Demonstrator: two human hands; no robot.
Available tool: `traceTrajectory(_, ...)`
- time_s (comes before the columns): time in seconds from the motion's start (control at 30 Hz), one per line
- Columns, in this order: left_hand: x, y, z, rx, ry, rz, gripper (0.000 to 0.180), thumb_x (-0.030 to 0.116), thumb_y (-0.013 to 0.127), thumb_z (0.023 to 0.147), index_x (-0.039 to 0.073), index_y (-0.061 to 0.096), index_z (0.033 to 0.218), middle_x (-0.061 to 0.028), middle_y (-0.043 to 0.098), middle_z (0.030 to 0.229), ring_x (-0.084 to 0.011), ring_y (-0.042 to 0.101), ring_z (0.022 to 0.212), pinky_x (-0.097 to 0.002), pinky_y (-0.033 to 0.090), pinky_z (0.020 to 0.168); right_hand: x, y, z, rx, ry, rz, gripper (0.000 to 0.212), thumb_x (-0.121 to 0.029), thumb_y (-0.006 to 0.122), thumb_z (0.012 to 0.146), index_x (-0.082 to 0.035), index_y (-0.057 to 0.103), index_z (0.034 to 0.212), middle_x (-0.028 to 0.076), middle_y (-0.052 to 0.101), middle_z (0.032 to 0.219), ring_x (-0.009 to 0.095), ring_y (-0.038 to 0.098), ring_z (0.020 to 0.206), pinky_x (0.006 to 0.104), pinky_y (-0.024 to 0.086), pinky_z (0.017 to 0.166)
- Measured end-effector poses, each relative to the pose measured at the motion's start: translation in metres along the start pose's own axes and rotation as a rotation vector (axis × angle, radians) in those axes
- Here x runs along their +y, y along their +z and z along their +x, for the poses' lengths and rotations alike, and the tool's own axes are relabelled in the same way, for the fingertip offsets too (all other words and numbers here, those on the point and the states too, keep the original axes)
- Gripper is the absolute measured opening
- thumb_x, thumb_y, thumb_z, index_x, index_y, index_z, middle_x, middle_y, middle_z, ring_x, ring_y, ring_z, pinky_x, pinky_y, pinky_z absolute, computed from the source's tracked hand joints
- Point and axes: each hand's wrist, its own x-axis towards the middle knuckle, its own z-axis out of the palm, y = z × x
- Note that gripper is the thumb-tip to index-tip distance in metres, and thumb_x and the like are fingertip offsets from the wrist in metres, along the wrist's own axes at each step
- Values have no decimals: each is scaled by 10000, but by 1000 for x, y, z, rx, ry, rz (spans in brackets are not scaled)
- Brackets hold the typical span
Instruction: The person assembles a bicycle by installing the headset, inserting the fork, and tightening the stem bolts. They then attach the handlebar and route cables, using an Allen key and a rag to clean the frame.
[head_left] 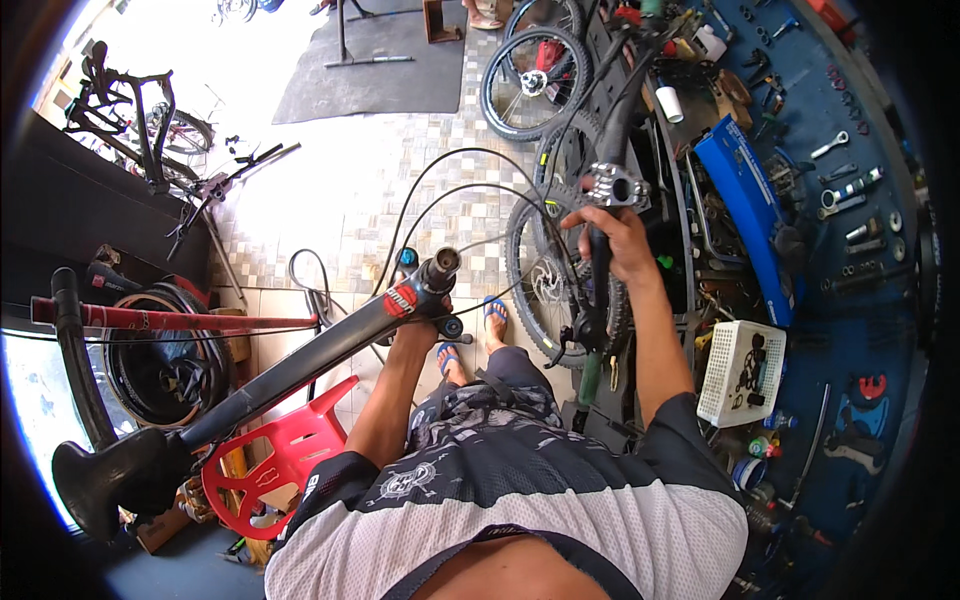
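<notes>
A dark bicycle frame (300, 370) with a red patch near its head tube slants across the left, its black saddle (120, 490) at the near left. The head tube's open top (446, 262) faces up, with no stem on it. My left hand (418, 330) is against the underside of the head tube, its fingers hidden behind it. On the right, my right hand (622, 242) is closed around a black handlebar (600, 270), index finger stretched out beside the silver-faced stem (614, 186). Black cables (450, 152) loop between handlebar and frame.
Bicycle wheels (535, 85) stand along the bench to my right. A white plastic basket (742, 372), a long blue box (750, 215) and many tools lie there. A red plastic chair (275, 465) is close at my left. Another bike frame (150, 130) stands far left.
</notes>
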Motion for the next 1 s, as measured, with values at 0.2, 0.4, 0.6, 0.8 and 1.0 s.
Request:
traceTrajectory(0.2,-2,1,11,24,-51,-50,311,405,594,987,98,629,1007,-84,621,795,-229,617,706,-370,542,620,-71,56,-78,-124,-168,-198,817,-68,711,919,-124,240,1585,105,649,962,141,628,539,278,522,460)
traceTrajectory(0.4,-3,3,13,45,-86,-128,356,454,534,1019,125,635,1110,-86,659,863,-230,622,683,-381,569,642,-72,109,-97,-173,-13,-517,939,2,676,930,-168,113,1662,133,578,1233,92,567,532,263,499,460)
traceTrajectory(0.6,-4,2,16,-7,-39,-28,350,464,544,1018,144,636,1125,-64,638,853,-219,615,696,-385,557,652,-68,136,-75,-196,-23,-845,951,-39,654,906,-96,67,1653,128,660,969,130,584,500,304,485,456)
traceTrajectory(0.8,-5,5,14,62,-54,-13,361,487,522,1028,171,605,1183,-63,637,920,-234,610,718,-393,552,666,-58,149,-61,-272,8,-941,976,-62,645,871,-61,45,1641,159,671,921,175,611,503,349,511,483)
traceTrajectory(1.0,-9,1,17,41,-18,-60,360,493,534,1022,168,604,1160,-59,625,898,-225,599,715,-381,545,664,-63,157,-55,-315,-21,-1015,999,-110,664,857,-70,44,1640,168,668,818,209,623,504,378,525,530)
